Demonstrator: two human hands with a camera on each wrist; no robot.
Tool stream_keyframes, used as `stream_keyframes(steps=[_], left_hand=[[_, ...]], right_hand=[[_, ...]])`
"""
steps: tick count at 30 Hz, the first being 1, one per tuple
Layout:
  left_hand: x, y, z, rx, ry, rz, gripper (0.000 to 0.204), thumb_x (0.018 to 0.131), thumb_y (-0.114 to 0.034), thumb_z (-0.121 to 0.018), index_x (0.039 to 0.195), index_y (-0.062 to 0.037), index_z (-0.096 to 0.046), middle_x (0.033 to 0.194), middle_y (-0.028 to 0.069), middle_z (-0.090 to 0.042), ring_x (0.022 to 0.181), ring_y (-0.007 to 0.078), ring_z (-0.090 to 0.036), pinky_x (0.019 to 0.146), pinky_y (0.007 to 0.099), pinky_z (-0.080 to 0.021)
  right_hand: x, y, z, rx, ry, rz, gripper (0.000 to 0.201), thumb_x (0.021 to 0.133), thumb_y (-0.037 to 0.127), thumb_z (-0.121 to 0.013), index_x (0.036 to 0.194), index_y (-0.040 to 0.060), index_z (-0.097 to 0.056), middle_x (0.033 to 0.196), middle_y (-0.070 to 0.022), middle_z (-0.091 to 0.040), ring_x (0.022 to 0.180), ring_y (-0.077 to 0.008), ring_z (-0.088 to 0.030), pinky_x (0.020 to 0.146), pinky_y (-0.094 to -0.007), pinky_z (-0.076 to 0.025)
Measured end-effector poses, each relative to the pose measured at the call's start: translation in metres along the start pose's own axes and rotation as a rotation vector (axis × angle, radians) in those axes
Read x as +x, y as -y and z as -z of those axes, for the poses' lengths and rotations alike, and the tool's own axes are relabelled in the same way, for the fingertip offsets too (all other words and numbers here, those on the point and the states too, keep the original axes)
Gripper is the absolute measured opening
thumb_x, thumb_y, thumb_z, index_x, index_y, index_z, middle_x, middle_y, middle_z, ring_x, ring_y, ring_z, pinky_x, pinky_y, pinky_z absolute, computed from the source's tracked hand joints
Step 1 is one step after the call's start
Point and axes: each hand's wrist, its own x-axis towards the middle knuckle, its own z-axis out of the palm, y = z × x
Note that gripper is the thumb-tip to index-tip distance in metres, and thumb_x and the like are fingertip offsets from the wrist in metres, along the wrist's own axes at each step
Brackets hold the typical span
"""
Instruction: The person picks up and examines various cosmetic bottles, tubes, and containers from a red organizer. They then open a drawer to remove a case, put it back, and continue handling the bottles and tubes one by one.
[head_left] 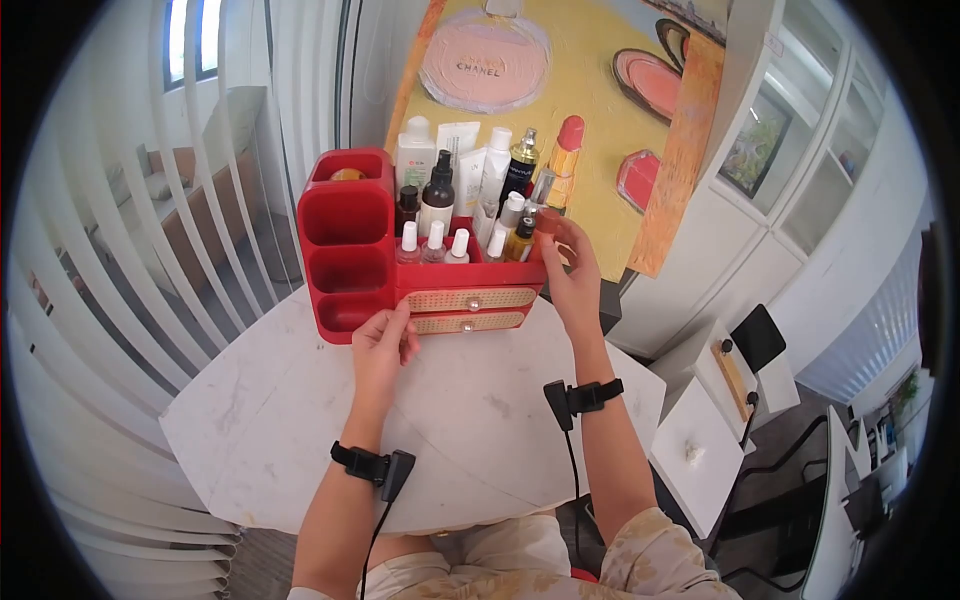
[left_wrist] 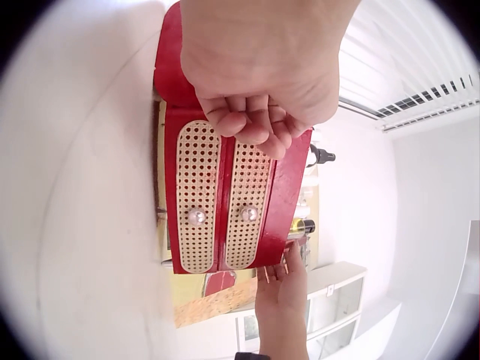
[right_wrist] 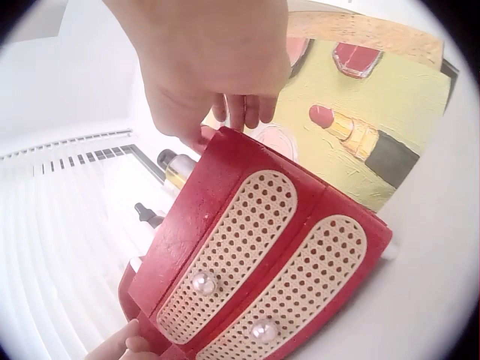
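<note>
A red organizer (head_left: 345,165) stands on the table, bottles and tubes in its right section; woven panels with pearl-like knobs front two closed drawers (left_wrist: 199,169). My left hand (head_left: 380,345) is at the front, left of the drawers. In the left wrist view, the left hand (left_wrist: 262,67) has loosely curled fingers and holds nothing; contact with the organizer is unclear. At the upper right corner, my right hand (head_left: 572,275) grips the side wall, beside a reddish-brown item (head_left: 547,222). In the right wrist view, the right hand (right_wrist: 217,67) partly hides that corner and its fingertips.
The white marble-patterned table (head_left: 480,400) extends in front of the organizer. A yellow painting (head_left: 600,120) of cosmetics stands behind it. Vertical blinds (head_left: 150,330) hang on the left, and white cabinets (head_left: 745,210) are on the right. Several open red compartments form the organizer's left column.
</note>
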Motion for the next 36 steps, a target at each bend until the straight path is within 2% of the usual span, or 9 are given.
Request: stream_keyframes(steps=[6, 9, 12, 18, 19, 22, 23, 27, 36], left_hand=[[0.001, 0.0, 0.003, -0.022, 0.006, 0.013, 0.035, 0.101, -0.034, -0.066, 0.075, -0.0104, -0.064, 0.061, -0.0009, -0.061, 0.05, 0.0046, -0.047, 0.047, 0.0206, -0.032], [0.001, -0.001, 0.002, -0.014, 0.011, 0.018, 0.035, 0.102, -0.033, -0.065, 0.075, -0.0105, -0.063, 0.061, -0.0007, -0.06, 0.05, 0.0049, -0.047, 0.047, 0.0209, -0.032], [0.0, -0.002, 0.001, 0.0, 0.018, 0.025, 0.036, 0.103, -0.033, -0.063, 0.075, -0.0105, -0.061, 0.061, -0.0004, -0.06, 0.051, 0.0055, -0.048, 0.048, 0.0216, -0.033], [0.0, -0.004, 0.001, -0.021, 0.033, 0.039, 0.034, 0.102, -0.034, -0.063, 0.077, -0.0105, -0.062, 0.062, -0.0005, -0.06, 0.052, 0.0057, -0.049, 0.049, 0.0217, -0.033], [0.0, -0.003, 0.001, -0.028, 0.037, 0.041, 0.034, 0.102, -0.034, -0.063, 0.077, -0.0104, -0.062, 0.062, -0.0005, -0.06, 0.052, 0.0058, -0.049, 0.049, 0.0217, -0.034], [0.0, -0.004, 0.003, -0.037, 0.063, 0.042, 0.034, 0.103, -0.034, -0.063, 0.079, -0.0097, -0.063, 0.064, -0.0009, -0.062, 0.053, 0.0059, -0.05, 0.05, 0.0216, -0.035], [0.0, -0.005, 0.004, -0.036, 0.074, 0.043, 0.034, 0.103, -0.034, -0.063, 0.08, -0.0095, -0.064, 0.065, -0.0011, -0.062, 0.054, 0.0059, -0.051, 0.05, 0.0215, -0.035], [0.0, -0.007, 0.006, -0.084, 0.117, 0.027, 0.035, 0.105, -0.038, -0.058, 0.094, -0.0069, -0.069, 0.076, 0.0005, -0.065, 0.068, 0.0066, -0.058, 0.058, 0.0236, -0.043], [-0.002, -0.011, 0.01, 0.005, 0.291, -0.049, 0.04, 0.104, -0.041, -0.059, 0.106, -0.003, -0.071, 0.084, -0.0023, -0.064, 0.083, 0.0065, -0.056, 0.076, 0.0236, -0.046]], right_hand=[[0.009, 0.007, -0.001, -0.346, -0.026, 0.181, 0.035, 0.092, 0.023, -0.076, 0.119, 0.0018, -0.068, 0.111, -0.0113, -0.069, 0.103, -0.0246, -0.064, 0.086, -0.0362, -0.051], [0.013, 0.003, 0.002, -0.277, 0.008, 0.097, 0.035, 0.093, 0.026, -0.076, 0.115, -0.0006, -0.068, 0.112, -0.0114, -0.069, 0.105, -0.023, -0.064, 0.089, -0.0342, -0.051], [0.015, 0.008, 0.003, -0.08, -0.047, -0.051, 0.036, 0.099, 0.025, -0.069, 0.12, -0.0026, -0.063, 0.113, -0.0114, -0.069, 0.106, -0.0217, -0.065, 0.092, -0.0321, -0.051], [0.007, 0.057, 0.008, 0.533, -0.179, -0.063, 0.035, 0.11, 0.031, -0.05, 0.129, 0.0015, -0.052, 0.107, -0.0087, -0.067, 0.104, -0.0197, -0.066, 0.093, -0.0319, -0.053], [-0.002, 0.074, 0.003, 0.572, -0.189, -0.126, 0.041, 0.11, 0.041, -0.044, 0.123, 0.0037, -0.055, 0.098, -0.0048, -0.065, 0.085, -0.0123, -0.065, 0.074, -0.0273, -0.055], [-0.034, 0.087, 0.004, 0.827, 0.222, -0.392, 0.046, 0.111, 0.046, -0.039, 0.122, 0.0049, -0.056, 0.091, -0.0008, -0.062, 0.064, -0.0057, -0.055, 0.051, -0.0219, -0.043], [-0.048, 0.093, -0.009, 0.716, 0.223, -0.515, 0.052, 0.11, 0.051, -0.038, 0.121, 0.0052, -0.058, 0.084, 0.0014, -0.06, 0.049, -0.0031, -0.042, 0.04, -0.0206, -0.027], [-0.093, 0.087, -0.054, 0.809, 0.51, -0.87, 0.057, 0.108, 0.056, -0.039, 0.117, 0.0044, -0.061, 0.07, 0.0009, -0.057, 0.041, -0.0048, -0.038, 0.037, -0.021, -0.024], [-0.11, 0.053, -0.079, 0.989, 0.747, -1.041, 0.063, 0.107, 0.061, -0.031, 0.098, 0.0048, -0.058, 0.051, -0.0007, -0.047, 0.032, -0.0074, -0.032, 0.034, -0.0226, -0.023]])
